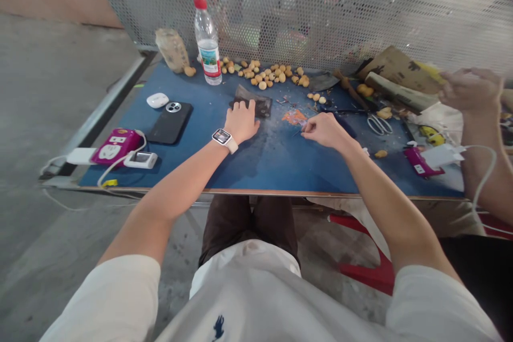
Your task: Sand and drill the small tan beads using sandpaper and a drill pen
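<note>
My left hand (241,120), with a white smartwatch on the wrist, rests on the blue table (256,163) with its fingers curled onto a dark flat pouch-like piece (256,100). My right hand (324,130) is closed in a pinch on a thin dark stick-like item, too small to name, just right of a small orange scrap (294,116). A spread of small yellow-brown nuts or fruits (268,74) lies beyond both hands.
A water bottle (207,43) and a bag (172,49) stand at the back left. A black phone (170,122), white earbud case (157,100) and magenta power strip (116,145) lie left. Scissors (379,124) and cardboard (401,72) lie right, where another person's hand (471,91) works. Mesh fence behind.
</note>
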